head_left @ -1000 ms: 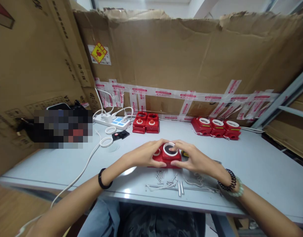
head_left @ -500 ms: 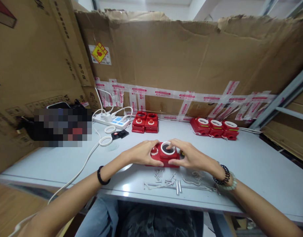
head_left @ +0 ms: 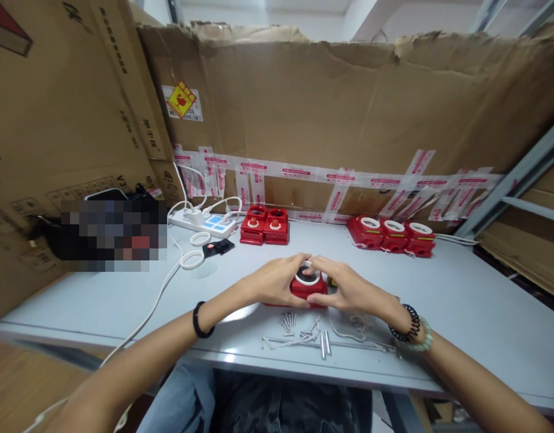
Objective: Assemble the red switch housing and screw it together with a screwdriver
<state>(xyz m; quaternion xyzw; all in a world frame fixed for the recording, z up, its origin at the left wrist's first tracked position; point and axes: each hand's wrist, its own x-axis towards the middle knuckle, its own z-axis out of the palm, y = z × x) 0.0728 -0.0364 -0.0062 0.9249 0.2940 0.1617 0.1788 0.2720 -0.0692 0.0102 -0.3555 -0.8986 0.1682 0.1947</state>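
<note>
A red device housing (head_left: 306, 288) lies on the table in front of me, a white ring (head_left: 319, 278) around the dark round opening on its top. My left hand (head_left: 280, 280) is closed around its left part, thumb at the near side and fingers behind, and hides the red knob there. From the right, my right hand (head_left: 350, 285) grips the same housing. Its index finger rests at the ring and dark centre, and its thumb presses the near side. Something small with yellow (head_left: 331, 281) shows partly behind the right hand. Just nearer to me lie several screws (head_left: 289, 323).
Two metal pins (head_left: 325, 345), a thin rod (head_left: 362, 344) and white strings lie along the near edge. Farther back stand red housings at centre (head_left: 264, 226) and right (head_left: 394, 234). White rings (head_left: 192, 259), black pieces (head_left: 218, 247) and a power strip (head_left: 203, 224) are left. Cardboard (head_left: 304, 108) walls the back.
My left hand has slid right along the housing, now up against the ringed part and covering the red knob. The right hand has barely moved.
</note>
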